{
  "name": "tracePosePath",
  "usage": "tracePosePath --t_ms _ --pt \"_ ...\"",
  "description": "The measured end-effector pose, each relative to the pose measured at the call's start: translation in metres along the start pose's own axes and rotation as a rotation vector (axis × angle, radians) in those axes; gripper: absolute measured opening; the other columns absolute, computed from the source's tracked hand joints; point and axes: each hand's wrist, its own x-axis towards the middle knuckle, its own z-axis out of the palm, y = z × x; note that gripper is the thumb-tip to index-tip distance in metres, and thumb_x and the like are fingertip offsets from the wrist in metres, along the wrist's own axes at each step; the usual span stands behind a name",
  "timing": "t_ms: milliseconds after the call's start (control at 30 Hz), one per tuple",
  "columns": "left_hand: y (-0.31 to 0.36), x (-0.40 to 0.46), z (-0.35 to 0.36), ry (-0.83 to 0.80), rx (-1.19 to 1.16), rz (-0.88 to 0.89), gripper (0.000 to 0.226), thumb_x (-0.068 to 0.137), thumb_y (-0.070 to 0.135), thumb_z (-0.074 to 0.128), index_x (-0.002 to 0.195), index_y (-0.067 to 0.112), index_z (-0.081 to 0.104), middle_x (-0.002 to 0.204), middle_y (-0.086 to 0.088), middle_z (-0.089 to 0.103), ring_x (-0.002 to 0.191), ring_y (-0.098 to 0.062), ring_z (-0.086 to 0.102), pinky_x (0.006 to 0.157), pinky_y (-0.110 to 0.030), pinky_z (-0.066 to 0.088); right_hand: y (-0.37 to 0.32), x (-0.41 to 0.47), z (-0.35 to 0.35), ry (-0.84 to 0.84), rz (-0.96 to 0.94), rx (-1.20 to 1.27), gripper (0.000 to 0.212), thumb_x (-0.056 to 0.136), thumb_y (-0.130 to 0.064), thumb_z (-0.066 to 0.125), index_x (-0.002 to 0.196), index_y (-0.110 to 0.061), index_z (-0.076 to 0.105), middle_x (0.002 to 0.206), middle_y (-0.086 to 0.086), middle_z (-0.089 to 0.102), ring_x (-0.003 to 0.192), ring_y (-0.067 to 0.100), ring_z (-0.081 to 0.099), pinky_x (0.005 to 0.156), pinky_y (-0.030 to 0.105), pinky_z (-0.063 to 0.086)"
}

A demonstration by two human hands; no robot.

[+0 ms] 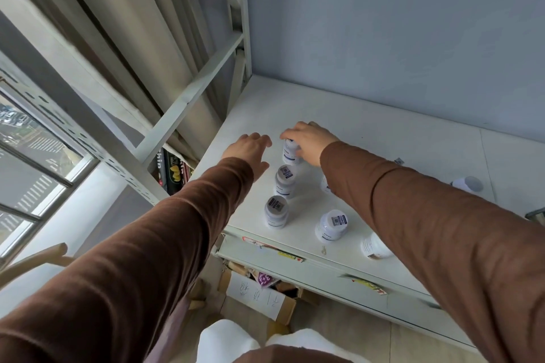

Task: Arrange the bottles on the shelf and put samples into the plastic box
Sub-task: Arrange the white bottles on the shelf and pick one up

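The small white plastic bottle with a blue-striped label (290, 152) stands near the middle of the frame, on the white shelf board (383, 138). It stands straight up, so its long side points up and down. It is the far end of a short line of bottles that runs toward the lower left of the frame: behind it comes the second white bottle with a code sticker on its grey cap (285, 181), then the third one like it (276, 211). The three are close, one after the other, and look about in line.

The right hand (309, 141) is on top of the far bottle. Its grip curls over the cap from above and from the right side, so it holds that bottle. The bottle sits just under and a little left of the palm.

The left hand (249, 149) is just left of the same bottle, near it but not touching it. Its fingers are spread and flat, and it holds nothing.

So the right hand is the nearer one, and I think it is setting this bottle into place at the far end of the row. The left hand could steady the line from the side.

More white bottles wait to the right: one with a sticker on its cap (331, 225), one near the front edge (376, 246), and one lying on its side at the far right of the frame (467, 184). I cannot see any plastic box.
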Motion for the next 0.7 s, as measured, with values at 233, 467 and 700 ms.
tracePosePath --t_ms 233,467,700 --pt "-0.006 0.000 -0.007 0.094 -0.278 -0.015 0.050 0.081 0.025 0.073 0.127 0.018 0.053 0.123 -0.004 0.059 0.112 -0.023 0.055 0.095 -0.033 0.044 0.002 0.001 -0.020 0.141 0.086 0.355 0.040 0.084 -0.022 0.069 0.123 -0.024 0.061 0.116 0.008 0.061 0.107 0.028 0.057 0.090 0.032 0.044" --pt "0.014 -0.013 -0.049 0.174 -1.280 0.014 0.041 0.083 0.036 0.070 0.115 0.016 0.054 0.104 0.001 0.062 0.091 -0.011 0.060 0.084 -0.026 0.051 -0.029 -0.017 -0.098 0.350 0.187 0.736 0.042 0.073 -0.061 0.069 0.071 -0.020 0.058 0.069 0.000 0.064 0.065 0.020 0.061 0.063 0.036 0.052" --pt "0.032 -0.028 -0.075 -0.300 -1.990 -0.083 0.059 0.095 0.061 0.035 0.108 0.008 0.056 0.077 -0.009 0.056 0.060 -0.017 0.048 0.066 -0.030 0.046 -0.051 -0.030 -0.125 0.432 0.088 0.881 0.044 0.086 -0.058 0.062 0.067 -0.020 0.049 0.057 -0.010 0.048 0.058 0.011 0.046 0.054 0.023 0.035"
